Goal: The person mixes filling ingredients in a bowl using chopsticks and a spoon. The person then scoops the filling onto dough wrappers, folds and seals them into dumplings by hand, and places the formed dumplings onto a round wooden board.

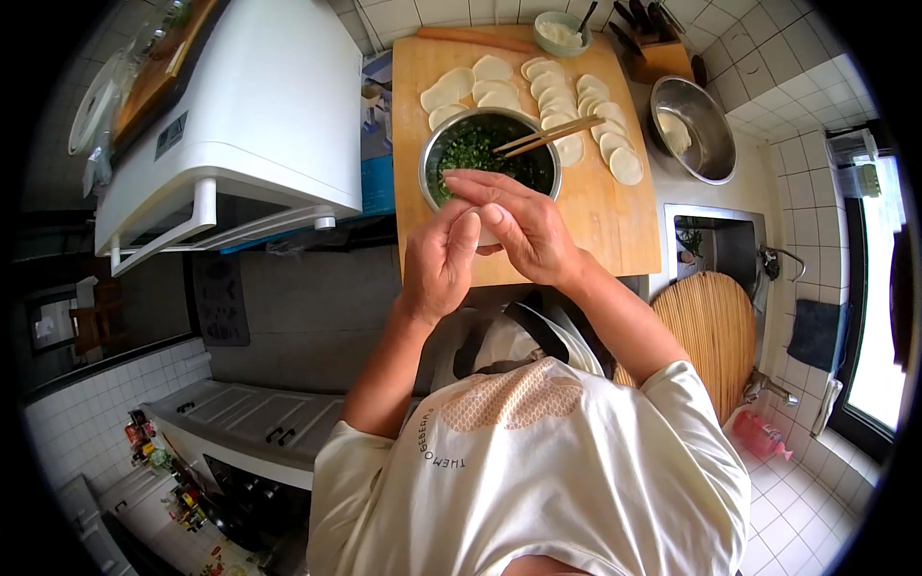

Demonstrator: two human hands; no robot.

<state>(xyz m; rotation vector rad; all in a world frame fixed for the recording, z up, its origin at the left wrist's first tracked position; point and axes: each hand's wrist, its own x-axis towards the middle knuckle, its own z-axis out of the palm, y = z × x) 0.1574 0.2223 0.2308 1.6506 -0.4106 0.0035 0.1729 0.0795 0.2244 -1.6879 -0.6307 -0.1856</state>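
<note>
My left hand [443, 254] and my right hand [531, 230] meet over the near edge of a metal bowl [555, 171] with chopped green filling. Between them they press a piece of pale dough [487, 237], mostly hidden by the fingers. Both thumbs lie on top of it, side by side. Wooden chopsticks [549, 137] rest in the bowl, pointing right. Round dough wrappers [626, 165] lie in overlapping rows behind and right of the bowl, on a wooden board [615, 226].
A rolling pin [475, 38] and a small bowl of flour [562, 34] are at the board's back. On the right stand a large metal bowl [715, 144], a knife block [663, 60], a sink [735, 252] and a round slatted mat [706, 336]. A white appliance [279, 86] is left.
</note>
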